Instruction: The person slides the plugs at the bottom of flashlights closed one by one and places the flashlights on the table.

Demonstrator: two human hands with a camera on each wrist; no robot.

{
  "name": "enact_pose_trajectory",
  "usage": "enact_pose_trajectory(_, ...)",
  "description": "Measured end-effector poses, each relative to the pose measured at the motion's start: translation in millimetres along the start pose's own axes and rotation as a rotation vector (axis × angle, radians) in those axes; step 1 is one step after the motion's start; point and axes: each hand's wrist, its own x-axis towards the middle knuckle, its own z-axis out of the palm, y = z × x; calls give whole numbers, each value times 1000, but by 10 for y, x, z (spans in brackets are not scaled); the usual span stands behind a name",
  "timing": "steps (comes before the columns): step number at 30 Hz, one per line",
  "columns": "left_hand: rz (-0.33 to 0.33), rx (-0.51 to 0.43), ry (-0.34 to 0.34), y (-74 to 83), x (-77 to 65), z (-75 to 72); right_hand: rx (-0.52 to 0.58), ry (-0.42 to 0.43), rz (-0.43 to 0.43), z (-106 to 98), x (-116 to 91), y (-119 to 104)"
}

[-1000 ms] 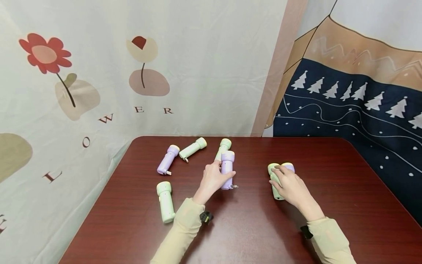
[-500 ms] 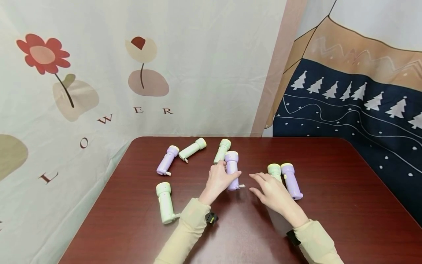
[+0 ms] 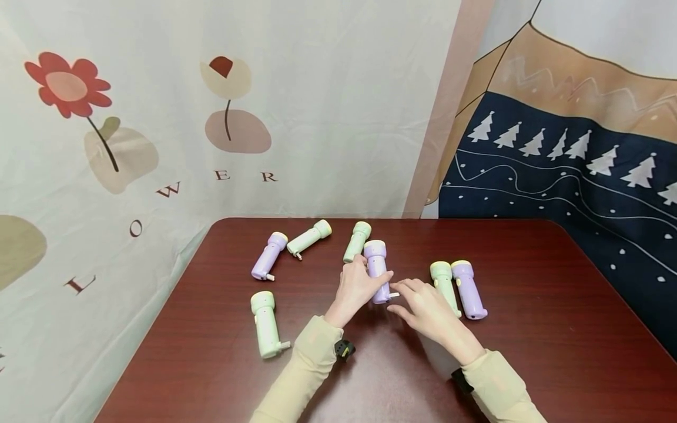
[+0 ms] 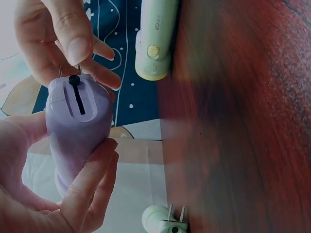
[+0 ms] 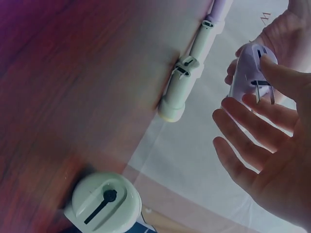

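Left hand [image 3: 357,291] pinched purple flashlight [image 3: 376,264] above middle of counter [image 3: 381,382]; right hand [image 3: 429,310], fingers spread, beside its prongs [image 3: 394,295], contact unclear; four flashlights [image 3: 266,326] lay on counter's left, green-purple pair [image 3: 468,294] on its right

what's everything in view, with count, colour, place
green flashlights: 4, light green, two back, one front left, one right
other flashlights: 2, purple, back left and right
held flashlight: 1, purple, centre
table: 1, reddish brown, foreground
flower cloth: 1, pale, behind, left
tree cloth: 1, dark blue and tan, behind, right
wrist devices: 2, black, wrists
sleeves: 2, pale yellow, arms
left hand: 1, bare, gripping held flashlight
right hand: 1, bare, beside that flashlight
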Motion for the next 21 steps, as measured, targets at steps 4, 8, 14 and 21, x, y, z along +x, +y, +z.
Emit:
enact_pose_trajectory(4,-8,5,-6,10,-5,-3,4,33,-6,15,-2,-10)
enact_pose_trajectory(8,-9,7,-10,9,-10,1,0,48,-10,16,-3,-12)
enact_pose_trajectory(14,-8,-2,-7,13,-14,6,1,59,0,10,0,-12)
enact_pose_trajectory(21,-8,-22,-1,42,-35,18,-6,94,-3,18,-14,-17)
